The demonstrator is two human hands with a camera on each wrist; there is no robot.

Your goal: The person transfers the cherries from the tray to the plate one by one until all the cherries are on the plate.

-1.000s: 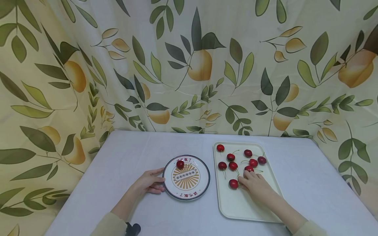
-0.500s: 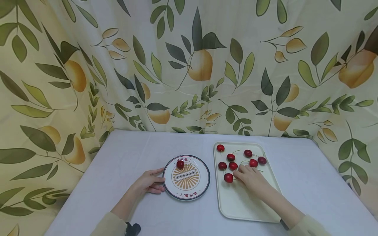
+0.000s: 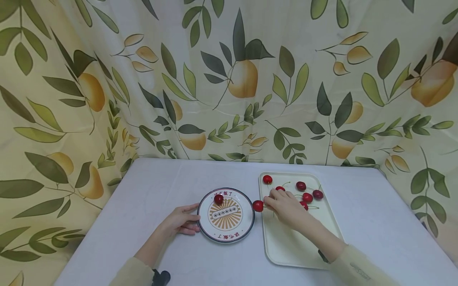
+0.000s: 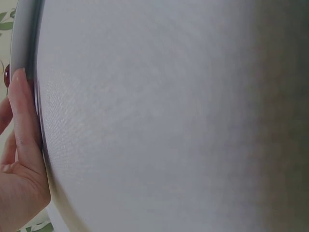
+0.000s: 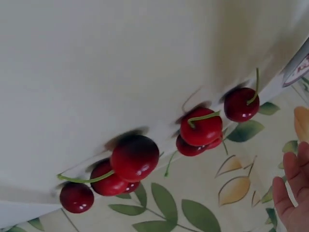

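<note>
My right hand (image 3: 286,206), over the tray's left edge in the head view, pinches the stem of a red cherry (image 3: 258,205). That cherry hangs in front of the fingertips and overlaps the right rim of the round white plate (image 3: 209,226). On the plate lies a dark red cherry (image 3: 218,199). Against the plate's left rim rest the fairly straight fingers of my left hand (image 3: 180,220); in the left wrist view one finger (image 4: 24,116) lies along the rim. Several stemmed cherries (image 5: 202,130) show in the right wrist view, with part of my right hand at the lower right.
The cream tray (image 3: 286,248) holds several cherries, mostly in its far half; my right hand covers some. Tray and plate stand side by side on a white tablecloth (image 3: 161,178). A curtain (image 3: 229,131) printed with fruit and leaves hangs behind the table.
My right hand has moved left across the tray, carrying a cherry by its stem to the plate's right rim. My left hand and the plate have stayed put.
</note>
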